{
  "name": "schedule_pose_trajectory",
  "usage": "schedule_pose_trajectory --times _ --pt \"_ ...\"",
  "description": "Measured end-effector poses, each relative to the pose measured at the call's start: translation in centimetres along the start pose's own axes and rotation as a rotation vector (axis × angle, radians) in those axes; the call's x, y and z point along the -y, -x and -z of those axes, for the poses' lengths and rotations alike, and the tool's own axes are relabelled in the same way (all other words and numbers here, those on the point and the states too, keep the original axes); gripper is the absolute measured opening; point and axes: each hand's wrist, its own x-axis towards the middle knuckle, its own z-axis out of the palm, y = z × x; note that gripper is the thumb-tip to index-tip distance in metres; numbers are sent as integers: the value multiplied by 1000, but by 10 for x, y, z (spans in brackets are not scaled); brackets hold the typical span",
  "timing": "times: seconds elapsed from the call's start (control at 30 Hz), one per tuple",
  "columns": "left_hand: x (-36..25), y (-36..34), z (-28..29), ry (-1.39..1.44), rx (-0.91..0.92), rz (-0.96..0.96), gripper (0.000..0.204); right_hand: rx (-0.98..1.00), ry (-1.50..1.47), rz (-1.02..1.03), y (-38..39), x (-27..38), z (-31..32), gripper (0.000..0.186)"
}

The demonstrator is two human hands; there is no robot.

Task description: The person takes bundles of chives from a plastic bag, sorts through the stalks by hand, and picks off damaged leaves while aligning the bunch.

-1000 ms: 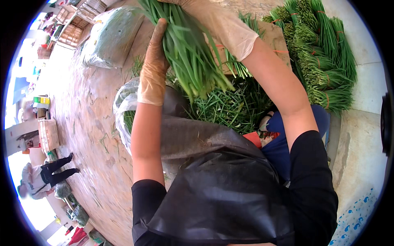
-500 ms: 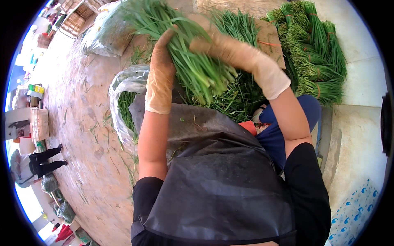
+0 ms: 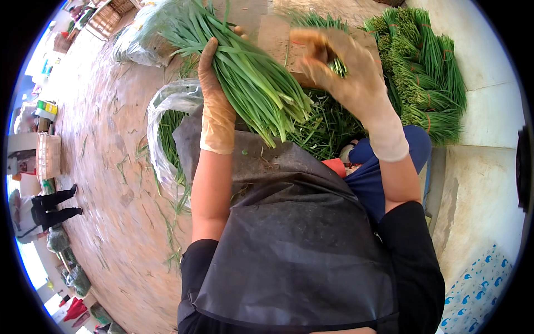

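Note:
My gloved left hand (image 3: 214, 83) is wrapped round a thick bunch of garlic chives (image 3: 250, 67). Its leafy tips point to the far left, and its pale cut ends hang toward my apron. Further right is my gloved right hand (image 3: 347, 69), smeared by motion, with its fingers curled over the board (image 3: 275, 42). A few chive stem ends (image 3: 337, 67) show inside its grasp. Beyond that hand, loose green chives (image 3: 320, 21) lie on the board, mostly hidden by it.
Tied bundles of green stalks (image 3: 428, 72) are stacked at the right. Loose trimmings (image 3: 328, 125) lie below the board. A clear plastic bag (image 3: 158, 119) of greens stands at my left, a larger wrapped sack (image 3: 142, 42) behind it. Another person (image 3: 47, 211) stands far left.
My right hand has left the bunch and moved right, over the chives on the board. The bunch in my left hand is steadier and its stems lie more together.

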Motion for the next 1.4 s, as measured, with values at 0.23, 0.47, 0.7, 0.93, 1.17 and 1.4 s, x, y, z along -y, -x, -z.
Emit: schedule_pose_trajectory --times 0.23,0.47,0.7,0.93,1.17,1.4 --pt "-7 -7 18 23 -65 -26 44 178 77 29 23 12 -12 17" --pt "-83 10 42 5 -109 -306 38 448 -611 -623 76 -81 22 20" --pt "-101 33 35 -250 -458 -416 39 209 27 -222 11 -19 -50 36" --pt "-89 22 39 -74 -304 -331 43 405 35 -135 -41 13 -74 28" --pt "-82 20 29 -91 -472 -396 23 8 374 233 -19 36 -74 28" --pt "-72 12 21 -69 -575 -419 22 45 239 218 3 19 -84 13"
